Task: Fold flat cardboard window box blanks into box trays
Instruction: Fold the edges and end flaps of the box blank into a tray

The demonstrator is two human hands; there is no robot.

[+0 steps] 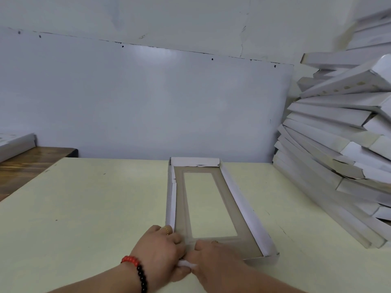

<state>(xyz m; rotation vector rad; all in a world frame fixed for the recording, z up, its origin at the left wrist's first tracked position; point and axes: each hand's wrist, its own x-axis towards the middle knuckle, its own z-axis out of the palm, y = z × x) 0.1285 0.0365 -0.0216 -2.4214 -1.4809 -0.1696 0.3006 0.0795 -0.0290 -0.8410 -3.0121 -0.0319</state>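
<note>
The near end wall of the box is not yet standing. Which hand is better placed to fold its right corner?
The right hand, probably. It rests on the near end of the box, nearer the right corner, while the left hand holds the white flap at the left corner.

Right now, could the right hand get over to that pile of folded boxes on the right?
Probably yes. The right hand is busy at the near end of the box, but bare table lies between it and the pile of folded boxes; nothing blocks the way.
</note>
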